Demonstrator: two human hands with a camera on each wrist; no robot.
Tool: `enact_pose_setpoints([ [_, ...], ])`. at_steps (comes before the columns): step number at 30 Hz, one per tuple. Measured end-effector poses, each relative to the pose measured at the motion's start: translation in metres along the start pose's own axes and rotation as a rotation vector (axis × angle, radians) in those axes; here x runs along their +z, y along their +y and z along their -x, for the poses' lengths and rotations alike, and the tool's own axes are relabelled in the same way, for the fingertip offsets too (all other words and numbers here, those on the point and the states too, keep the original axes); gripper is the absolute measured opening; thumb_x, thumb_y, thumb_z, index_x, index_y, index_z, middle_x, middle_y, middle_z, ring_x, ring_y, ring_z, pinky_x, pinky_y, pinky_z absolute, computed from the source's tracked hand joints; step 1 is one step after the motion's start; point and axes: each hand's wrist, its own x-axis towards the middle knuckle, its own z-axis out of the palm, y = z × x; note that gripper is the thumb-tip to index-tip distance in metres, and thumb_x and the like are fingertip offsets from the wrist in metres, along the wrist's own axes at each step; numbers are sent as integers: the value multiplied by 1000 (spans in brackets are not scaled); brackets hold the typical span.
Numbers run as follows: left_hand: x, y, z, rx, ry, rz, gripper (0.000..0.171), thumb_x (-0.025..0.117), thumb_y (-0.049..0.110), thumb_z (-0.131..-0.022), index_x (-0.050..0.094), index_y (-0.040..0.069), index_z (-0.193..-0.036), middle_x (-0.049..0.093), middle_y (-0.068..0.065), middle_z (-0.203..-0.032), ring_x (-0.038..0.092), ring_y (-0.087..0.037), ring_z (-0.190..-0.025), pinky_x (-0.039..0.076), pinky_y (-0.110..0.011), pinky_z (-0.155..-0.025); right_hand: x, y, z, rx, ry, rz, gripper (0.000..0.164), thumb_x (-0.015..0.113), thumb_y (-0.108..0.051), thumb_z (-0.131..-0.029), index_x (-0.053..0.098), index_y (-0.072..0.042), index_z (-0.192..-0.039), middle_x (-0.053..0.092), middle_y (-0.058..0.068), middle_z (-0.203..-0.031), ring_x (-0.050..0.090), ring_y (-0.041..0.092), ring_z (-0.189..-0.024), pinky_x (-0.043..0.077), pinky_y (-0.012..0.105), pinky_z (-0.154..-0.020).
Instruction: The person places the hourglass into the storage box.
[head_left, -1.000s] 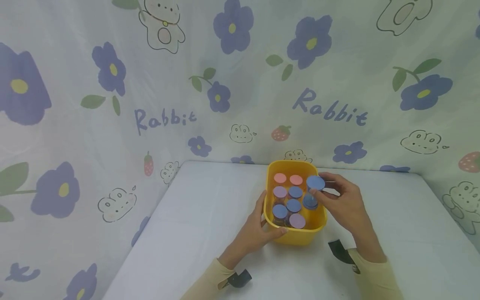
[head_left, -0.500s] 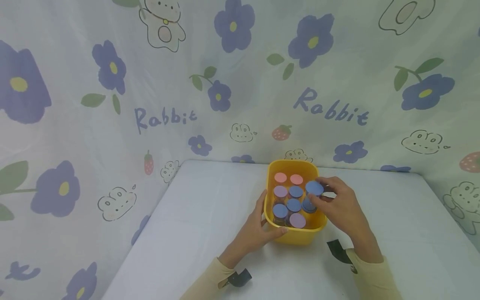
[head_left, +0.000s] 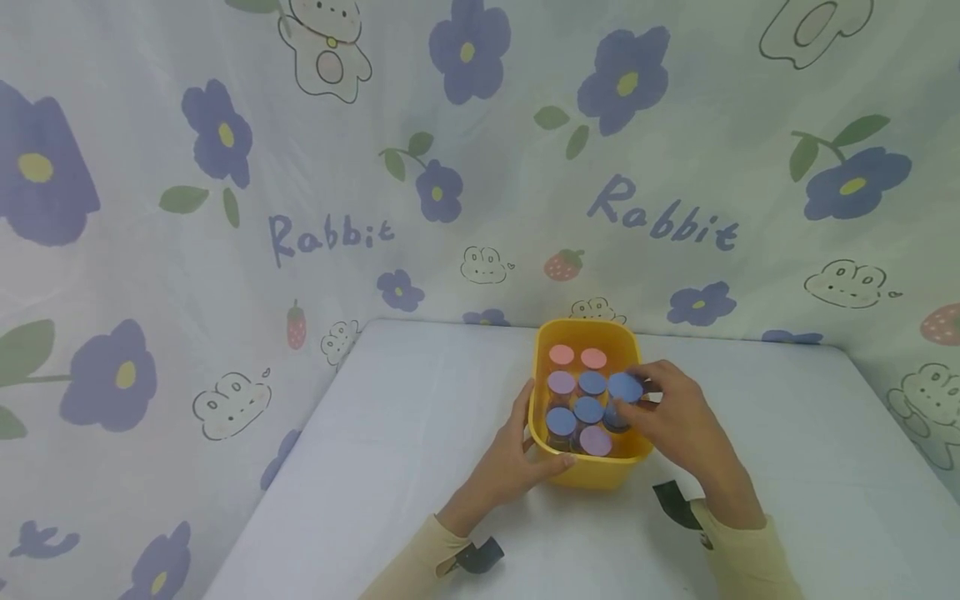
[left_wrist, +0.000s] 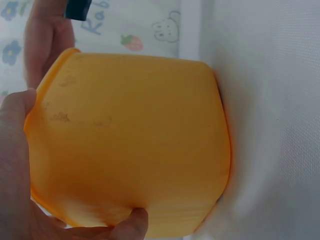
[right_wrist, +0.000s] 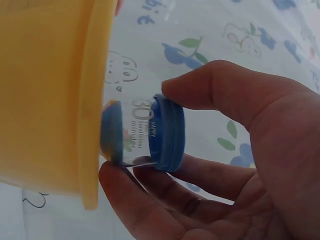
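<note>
My left hand (head_left: 504, 462) grips the near left corner of a yellow plastic tub (left_wrist: 130, 135), thumb at the rim and fingers along its side. Between thumb and fingers, my right hand (head_left: 678, 417) holds a small clear cylinder (right_wrist: 135, 132) with a blue cap (right_wrist: 171, 134). Its clear wall carries a printed "30" and small lettering. The lower end looks blue and overlaps the tub's rim in the right wrist view. In the head view it is over the tub's right side, beside pieces with blue (head_left: 588, 409), purple (head_left: 596, 441) and pink tops (head_left: 561, 355).
The tub stands on a white table (head_left: 405, 400). Behind and to the left hangs a pale curtain (head_left: 495, 142) printed with flowers, rabbits and strawberries. Dark straps (head_left: 480, 557) show at both cuffs.
My right hand has lowered the blue-capped cylinder a little, towards the near side of the tub and slightly left. My left hand and the tub have stayed in place.
</note>
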Motion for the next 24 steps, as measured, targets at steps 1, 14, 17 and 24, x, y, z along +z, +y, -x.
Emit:
enact_pose_setpoints([
  [1,0,0,0,1,0,0,110,77,54,-86,-1,45,-163,22,11,-173,35,-20,-156,45,-53,-119,1,0,0,7,-8,7,54,73,-23,-95,54,-1,-141,55,19,-138,60,40,-125,58,52,-101],
  [14,1,0,1,-5,4,-11,111,77,60,-84,-1,46,-163,22,10,-173,35,-20,-156,46,-51,-118,13,-5,1,11,-93,127,54,75,-20,-93,58,3,-139,57,19,-130,62,32,-112,61,52,-99],
  [17,1,-1,1,-4,5,-12,111,76,59,-85,-1,46,-163,21,10,-173,35,-20,-156,45,-52,-119,18,-6,0,2,-100,180,51,77,-19,-91,61,3,-135,60,18,-126,62,30,-106,61,52,-98],
  [24,1,0,2,-7,5,-11,109,77,53,-87,-1,46,-163,21,11,-173,35,-21,-156,45,-52,-119,25,-7,0,-28,-101,277,46,78,-19,-89,65,2,-127,62,13,-115,61,25,-97,62,51,-96],
])
